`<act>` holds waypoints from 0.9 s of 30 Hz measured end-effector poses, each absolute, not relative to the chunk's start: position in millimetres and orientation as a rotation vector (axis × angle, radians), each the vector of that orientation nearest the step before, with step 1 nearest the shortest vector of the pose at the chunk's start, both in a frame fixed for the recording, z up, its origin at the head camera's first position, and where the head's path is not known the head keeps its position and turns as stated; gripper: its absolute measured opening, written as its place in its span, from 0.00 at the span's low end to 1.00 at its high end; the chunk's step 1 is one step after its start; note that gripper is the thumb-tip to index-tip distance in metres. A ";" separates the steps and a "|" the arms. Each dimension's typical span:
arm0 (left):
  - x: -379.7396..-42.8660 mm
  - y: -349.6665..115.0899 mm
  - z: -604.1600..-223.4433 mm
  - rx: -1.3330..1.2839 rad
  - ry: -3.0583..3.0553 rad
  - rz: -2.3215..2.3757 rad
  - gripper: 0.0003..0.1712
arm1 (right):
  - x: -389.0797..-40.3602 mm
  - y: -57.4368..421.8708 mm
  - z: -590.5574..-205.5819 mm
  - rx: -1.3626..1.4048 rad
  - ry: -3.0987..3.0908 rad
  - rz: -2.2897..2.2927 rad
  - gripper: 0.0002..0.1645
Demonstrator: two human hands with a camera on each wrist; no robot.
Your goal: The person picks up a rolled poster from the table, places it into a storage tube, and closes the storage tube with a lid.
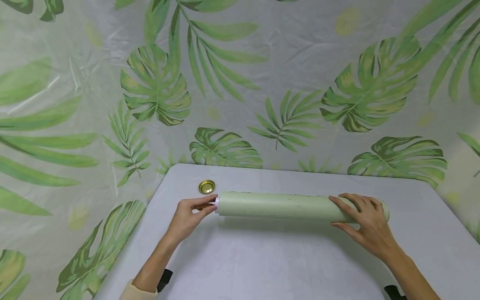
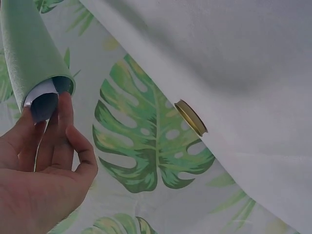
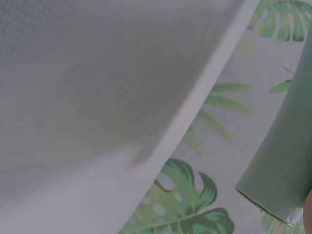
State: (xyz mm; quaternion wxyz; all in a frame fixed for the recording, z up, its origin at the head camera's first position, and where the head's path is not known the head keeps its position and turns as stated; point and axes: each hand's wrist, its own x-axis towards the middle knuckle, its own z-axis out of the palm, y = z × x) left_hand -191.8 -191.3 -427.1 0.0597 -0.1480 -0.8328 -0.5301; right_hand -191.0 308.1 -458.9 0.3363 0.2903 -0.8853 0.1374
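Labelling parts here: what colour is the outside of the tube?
The tube is pale green outside; best seen in the head view.

Tube (image 1: 277, 206) above table (image 1: 262, 258), lid (image 1: 207, 187) behind, left

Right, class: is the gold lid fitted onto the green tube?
No, the gold lid lies on the white table, apart from the green tube.

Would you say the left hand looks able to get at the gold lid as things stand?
Probably yes: the gold lid lies just beyond the left hand with nothing between, though that hand must first release the white roll in the green tube.
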 end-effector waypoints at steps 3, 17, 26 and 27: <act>-191.1 -189.5 -426.5 -0.441 -2.524 -1.607 0.19 | -191.3 308.0 -459.5 0.764 -2.292 0.362 0.45; -193.2 -186.1 -431.6 -0.449 -2.552 -1.635 0.18 | -189.7 305.7 -458.3 0.761 -2.292 0.363 0.45; -191.8 -187.9 -435.4 -0.470 -2.576 -1.666 0.20 | -191.3 300.7 -456.4 0.798 -2.195 0.374 0.42; -191.7 -188.3 -436.0 -0.466 -2.578 -1.666 0.20 | -191.2 300.1 -456.1 0.802 -2.188 0.372 0.42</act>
